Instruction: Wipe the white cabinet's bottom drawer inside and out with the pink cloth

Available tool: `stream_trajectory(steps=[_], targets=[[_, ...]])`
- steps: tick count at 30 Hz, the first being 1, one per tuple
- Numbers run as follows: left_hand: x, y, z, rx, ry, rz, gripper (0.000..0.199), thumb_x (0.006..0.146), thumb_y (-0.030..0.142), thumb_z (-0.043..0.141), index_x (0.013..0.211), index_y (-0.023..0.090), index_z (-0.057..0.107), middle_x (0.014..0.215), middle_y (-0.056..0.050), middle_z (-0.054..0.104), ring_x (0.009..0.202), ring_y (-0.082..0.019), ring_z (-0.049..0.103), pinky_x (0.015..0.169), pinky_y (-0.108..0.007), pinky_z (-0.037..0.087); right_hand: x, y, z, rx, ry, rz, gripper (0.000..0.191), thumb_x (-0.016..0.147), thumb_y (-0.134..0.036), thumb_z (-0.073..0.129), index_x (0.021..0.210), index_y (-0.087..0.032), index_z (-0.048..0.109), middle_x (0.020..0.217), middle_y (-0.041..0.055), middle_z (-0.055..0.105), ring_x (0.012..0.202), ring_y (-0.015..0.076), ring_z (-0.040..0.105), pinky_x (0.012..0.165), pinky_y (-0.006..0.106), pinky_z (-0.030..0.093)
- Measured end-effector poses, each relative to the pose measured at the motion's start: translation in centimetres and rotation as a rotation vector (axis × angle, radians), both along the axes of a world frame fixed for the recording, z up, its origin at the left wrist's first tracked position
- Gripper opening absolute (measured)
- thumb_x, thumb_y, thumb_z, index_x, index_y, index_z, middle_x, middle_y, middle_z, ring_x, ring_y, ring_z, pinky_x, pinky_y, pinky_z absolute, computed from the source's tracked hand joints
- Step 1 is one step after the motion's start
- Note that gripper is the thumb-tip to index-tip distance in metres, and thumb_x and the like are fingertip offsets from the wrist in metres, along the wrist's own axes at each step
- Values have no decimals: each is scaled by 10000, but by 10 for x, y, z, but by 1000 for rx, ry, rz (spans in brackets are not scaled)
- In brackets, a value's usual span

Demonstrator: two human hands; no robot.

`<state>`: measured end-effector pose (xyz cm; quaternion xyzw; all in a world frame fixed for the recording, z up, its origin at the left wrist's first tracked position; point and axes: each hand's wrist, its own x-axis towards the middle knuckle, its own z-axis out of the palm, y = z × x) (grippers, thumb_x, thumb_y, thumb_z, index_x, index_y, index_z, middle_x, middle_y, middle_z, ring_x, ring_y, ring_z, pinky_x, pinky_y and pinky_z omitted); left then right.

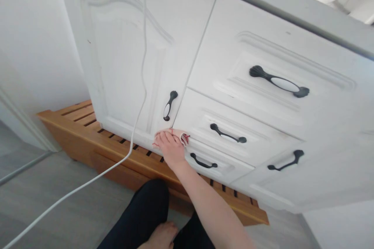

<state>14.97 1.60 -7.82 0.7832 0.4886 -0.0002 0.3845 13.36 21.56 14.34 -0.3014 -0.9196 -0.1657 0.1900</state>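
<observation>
My right hand [169, 144] is closed on a folded pink cloth [183, 137]. It presses the cloth to the lower front of a white cabinet [122, 70], by the seam between the door and the small drawers. Just above the cloth is the door's dark handle [170, 106], with a white inlay. To the right sit a middle drawer handle [228, 133] and a lower drawer handle [203, 161]. At the bottom of the view my left hand [161, 236] rests at my dark-trousered legs, its fingers mostly hidden.
A white cable [145, 58] hangs down the cabinet door and runs to the lower left. The cabinet stands on a slatted wooden bench [122, 151]. A large drawer handle [279, 81] and another handle [286, 161] jut out on the right. My knee [153, 198] is close to the bench.
</observation>
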Motion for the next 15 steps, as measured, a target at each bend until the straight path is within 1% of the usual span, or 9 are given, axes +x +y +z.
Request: stream_trajectory(steps=[2,3,7,11,15], targets=[[2,-3,0,-30,34,-29,390,747,208,540,1094,227,718,1169,-121,721,1135,-334,668,1006,-512,514,20,-1,-3,-7,-61,44,330,1039,-181,412,1329,-231,561,1400,15,627,1305,166,493,979,319,407],[3,-4,1,-40,42,-38,371,741,213,553,1069,229,727,1152,-117,729,1129,-339,672,1006,-522,511,31,-4,-4,-15,-78,33,326,1034,-184,428,1325,-231,568,1399,19,630,1295,175,503,966,326,408],[5,-4,2,-56,35,-11,372,743,222,552,1068,229,734,1173,-116,729,1138,-337,672,1020,-524,502,83,-19,-4,-28,-98,-143,325,987,-180,524,1292,-256,608,1333,32,673,1201,219,559,887,365,408],[6,-2,1,-69,2,26,384,741,251,548,1077,237,735,1161,-108,734,1125,-332,677,1004,-510,516,143,-33,-2,40,-132,-290,429,945,-129,551,1337,-290,614,1305,43,692,1144,255,582,841,402,391],[6,-3,0,-81,-11,13,365,729,271,573,1050,235,743,1124,-106,743,1114,-340,680,1007,-520,513,207,-45,-7,72,-137,-431,517,910,-88,530,1356,-332,628,1285,64,701,1147,290,589,837,434,394]])
